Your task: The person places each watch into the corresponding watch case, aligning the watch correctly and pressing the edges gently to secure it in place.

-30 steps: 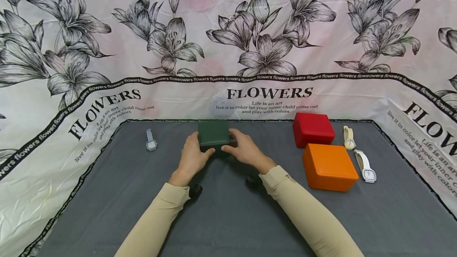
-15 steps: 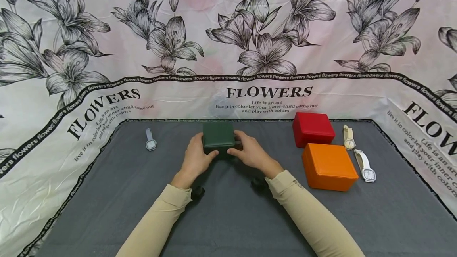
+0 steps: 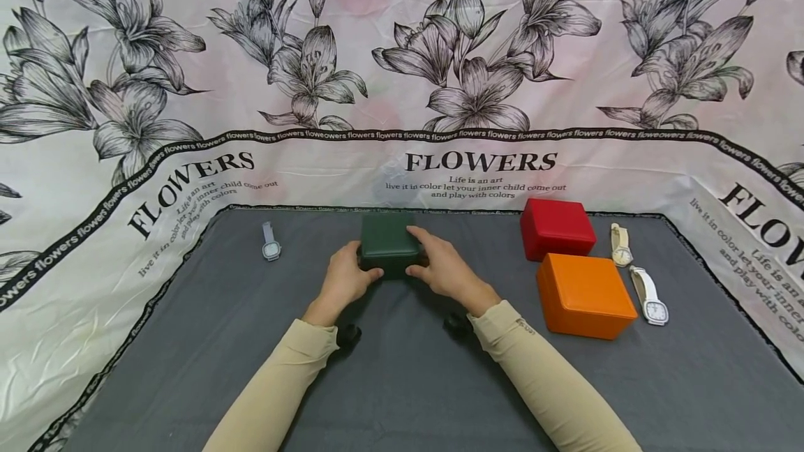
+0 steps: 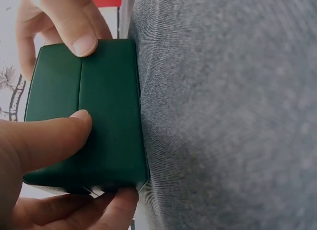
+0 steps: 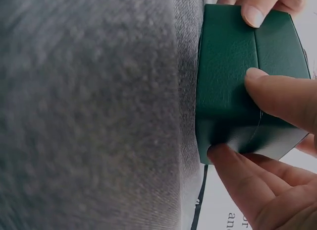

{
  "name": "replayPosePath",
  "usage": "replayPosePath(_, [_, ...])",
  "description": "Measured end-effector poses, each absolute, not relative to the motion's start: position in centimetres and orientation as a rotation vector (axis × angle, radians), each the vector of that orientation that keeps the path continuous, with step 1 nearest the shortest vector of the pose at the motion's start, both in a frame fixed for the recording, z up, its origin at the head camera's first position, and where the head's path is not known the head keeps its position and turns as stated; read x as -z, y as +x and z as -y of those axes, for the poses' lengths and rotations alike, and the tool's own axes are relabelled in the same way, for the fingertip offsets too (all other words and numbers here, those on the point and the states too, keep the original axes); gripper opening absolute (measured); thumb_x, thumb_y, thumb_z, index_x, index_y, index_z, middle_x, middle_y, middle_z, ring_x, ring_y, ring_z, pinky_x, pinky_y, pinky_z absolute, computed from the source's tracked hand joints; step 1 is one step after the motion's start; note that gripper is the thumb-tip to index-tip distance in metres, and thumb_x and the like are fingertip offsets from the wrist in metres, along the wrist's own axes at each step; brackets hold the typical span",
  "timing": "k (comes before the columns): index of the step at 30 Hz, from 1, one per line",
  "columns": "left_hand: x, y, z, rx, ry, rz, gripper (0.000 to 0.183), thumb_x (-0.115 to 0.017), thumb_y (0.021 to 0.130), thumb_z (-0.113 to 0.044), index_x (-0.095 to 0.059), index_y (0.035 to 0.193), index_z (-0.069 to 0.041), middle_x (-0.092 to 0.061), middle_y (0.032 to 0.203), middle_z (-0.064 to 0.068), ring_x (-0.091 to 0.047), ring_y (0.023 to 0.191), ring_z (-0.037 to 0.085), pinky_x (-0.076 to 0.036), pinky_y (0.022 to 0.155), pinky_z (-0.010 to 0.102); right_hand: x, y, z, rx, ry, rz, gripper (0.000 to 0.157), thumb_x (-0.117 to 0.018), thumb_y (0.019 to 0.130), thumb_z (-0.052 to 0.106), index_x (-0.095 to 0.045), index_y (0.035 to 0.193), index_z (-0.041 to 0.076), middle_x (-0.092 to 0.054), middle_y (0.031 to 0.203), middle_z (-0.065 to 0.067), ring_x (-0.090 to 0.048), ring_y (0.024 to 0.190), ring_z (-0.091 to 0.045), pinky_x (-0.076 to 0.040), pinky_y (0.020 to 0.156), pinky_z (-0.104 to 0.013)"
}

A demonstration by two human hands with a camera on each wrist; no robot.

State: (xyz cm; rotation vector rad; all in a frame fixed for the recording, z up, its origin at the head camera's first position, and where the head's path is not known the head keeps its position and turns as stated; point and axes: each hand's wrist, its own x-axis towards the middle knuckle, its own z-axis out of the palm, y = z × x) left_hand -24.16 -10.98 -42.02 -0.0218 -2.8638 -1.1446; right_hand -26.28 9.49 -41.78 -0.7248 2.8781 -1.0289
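Note:
A green, leather-look box [image 3: 391, 237], its lid down, sits on the grey cloth near the far edge. My left hand [image 3: 344, 277] holds its left side, thumb on the front face and fingers along the side. From the other side my right hand [image 3: 451, 270] grips it in the same way. In the left wrist view both thumbs press the front of the green box [image 4: 106, 91] near the seam between lid and base. The right wrist view shows my right fingers [image 5: 242, 178] against the side of the box [image 5: 225, 56]. Its inside is hidden.
A red box [image 3: 557, 229] and an orange box [image 3: 587, 295] stand at the right. Beside them lie a cream-strapped watch [image 3: 620, 246] and a white watch [image 3: 650, 297]. Another pale watch [image 3: 270, 243] lies at the left. Flower-printed cloth [image 3: 477, 89] hangs behind.
The green box has shifted slightly right and nearer to me, both hands holding it throughout. The head view has also turned a little to the left. The other boxes and watches stay put.

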Motion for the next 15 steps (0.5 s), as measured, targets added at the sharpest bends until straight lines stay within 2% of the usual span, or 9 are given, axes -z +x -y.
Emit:
replayPosePath(8, [42.11,-24.39,11.07,1.14,-0.041,2.858,0.055,-0.077,0.082,-0.026,-0.056,0.124,0.001,-0.063,0.107,0.016,-0.061,0.094,0.031,-0.051,0.077,0.044,41.71,-26.39,-9.58,1.029,-0.713,-2.89,0.081,-0.077,0.082,0.017,-0.03,0.149,0.019,-0.05,0.137,-0.015,-0.056,0.115,-0.029,-0.048,0.091,-0.043])
replayPosePath(15, [42.21,-24.33,11.13,1.155,-0.019,2.832,0.049,-0.08,0.079,-0.025,-0.062,0.117,0.001,-0.066,0.1,0.015,-0.064,0.09,0.028,-0.053,0.076,0.041,41.99,-26.31,-9.35,1.06,-0.683,-2.9,0.079,-0.077,0.082,0.018,-0.034,0.148,0.019,-0.055,0.131,-0.015,-0.06,0.109,-0.027,-0.05,0.087,-0.042])
